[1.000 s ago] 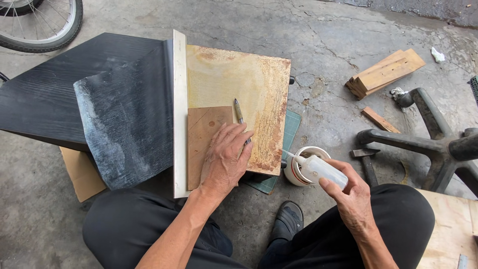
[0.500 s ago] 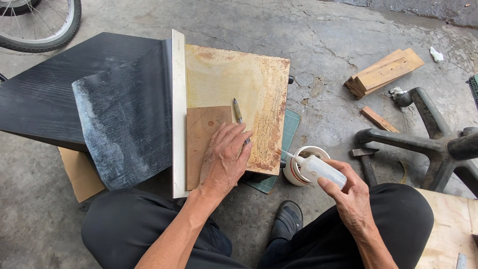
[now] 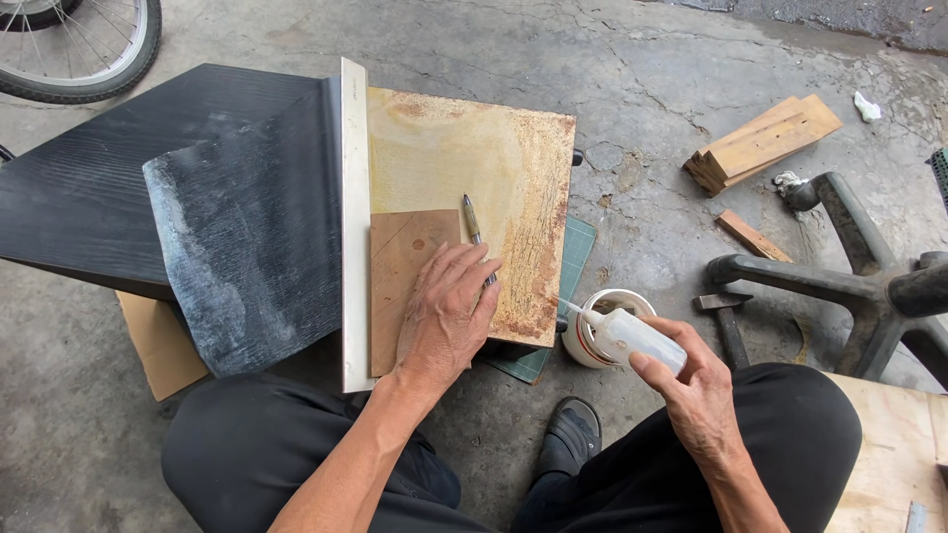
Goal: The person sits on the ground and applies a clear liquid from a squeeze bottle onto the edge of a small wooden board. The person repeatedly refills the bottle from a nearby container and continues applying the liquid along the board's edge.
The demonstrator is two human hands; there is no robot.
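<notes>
Left hand (image 3: 449, 311) lay flat, fingers spread, pinning plywood piece (image 3: 407, 271) on board (image 3: 494, 168). Right hand (image 3: 691, 390) gripped glue bottle (image 3: 632, 341) right of board, nozzle boardward. Gluing step judged underway.

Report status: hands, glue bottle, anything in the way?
Left hand flat on small brown board. Right hand grips glue bottle, nozzle toward rusty panel. Pen beside left fingers.

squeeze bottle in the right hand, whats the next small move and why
Probably swing the white squeeze bottle left over the small brown wooden panel. Its nozzle points that way but hangs above the white cup, off the board, while the left hand presses the panel flat.
</notes>
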